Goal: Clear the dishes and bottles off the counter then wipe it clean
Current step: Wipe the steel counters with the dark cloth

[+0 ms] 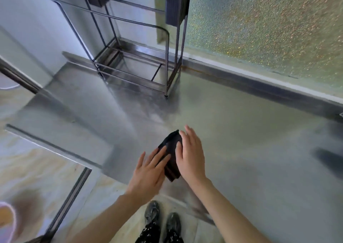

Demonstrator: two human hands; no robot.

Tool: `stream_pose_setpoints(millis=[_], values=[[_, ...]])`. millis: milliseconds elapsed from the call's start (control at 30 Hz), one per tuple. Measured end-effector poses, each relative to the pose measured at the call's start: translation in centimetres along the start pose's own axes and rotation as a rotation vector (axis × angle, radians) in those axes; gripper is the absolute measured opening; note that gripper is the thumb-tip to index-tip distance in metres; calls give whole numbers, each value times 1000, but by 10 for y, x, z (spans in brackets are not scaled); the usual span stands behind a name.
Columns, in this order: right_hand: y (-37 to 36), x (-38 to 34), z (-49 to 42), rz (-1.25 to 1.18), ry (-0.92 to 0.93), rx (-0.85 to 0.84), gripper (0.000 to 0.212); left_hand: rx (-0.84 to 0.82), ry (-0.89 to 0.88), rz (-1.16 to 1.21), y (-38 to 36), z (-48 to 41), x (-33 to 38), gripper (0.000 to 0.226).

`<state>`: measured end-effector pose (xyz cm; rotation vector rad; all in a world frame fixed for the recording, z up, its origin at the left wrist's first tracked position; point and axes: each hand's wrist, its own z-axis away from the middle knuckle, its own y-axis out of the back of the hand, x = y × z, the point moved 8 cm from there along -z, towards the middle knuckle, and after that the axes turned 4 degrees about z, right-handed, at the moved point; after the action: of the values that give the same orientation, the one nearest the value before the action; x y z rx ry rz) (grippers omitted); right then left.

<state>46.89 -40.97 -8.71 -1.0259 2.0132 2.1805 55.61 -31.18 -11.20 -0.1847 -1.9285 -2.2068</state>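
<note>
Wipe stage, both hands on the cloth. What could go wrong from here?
1. The dark cloth is bunched small under flat palms, left hand and right hand, with no real grip, so it may slide out or miss areas of the counter.
2. The wire rack stands on the counter's far side; wiping towards it could knock it, and the surface under its feet may get skipped.
3. The cloth sits close to the counter's near edge and could drop to the floor.

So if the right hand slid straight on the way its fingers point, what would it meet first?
Probably nothing soon: the right hand points up-left over bare counter. Further on, likely the metal rack's foot, though depth is unclear.
</note>
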Motion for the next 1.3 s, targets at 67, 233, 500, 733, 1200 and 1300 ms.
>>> stream_pose_setpoints(millis=[67, 233, 500, 733, 1200, 1300], values=[[-23, -11, 7, 23, -45, -121, 56, 79, 150, 39, 13, 31, -35, 48], [-61, -20, 30, 320, 51, -356, 85, 110, 533, 140, 18, 93, -116, 81], [-61, -17, 18, 352, 63, -310, 78, -83, 628, 125, 4, 113, -160, 102], [-111, -131, 33, 277, 48, -283, 69, -5, 426, 267, 19, 113, -195, 65], [-154, -206, -28, 273, -411, -31, 72, 38, 245, 173, 100, 57, -407, 58], [-184, -262, -27, 315, -200, -103, 66, 73, 226, 176, 107, 37, -425, 50]])
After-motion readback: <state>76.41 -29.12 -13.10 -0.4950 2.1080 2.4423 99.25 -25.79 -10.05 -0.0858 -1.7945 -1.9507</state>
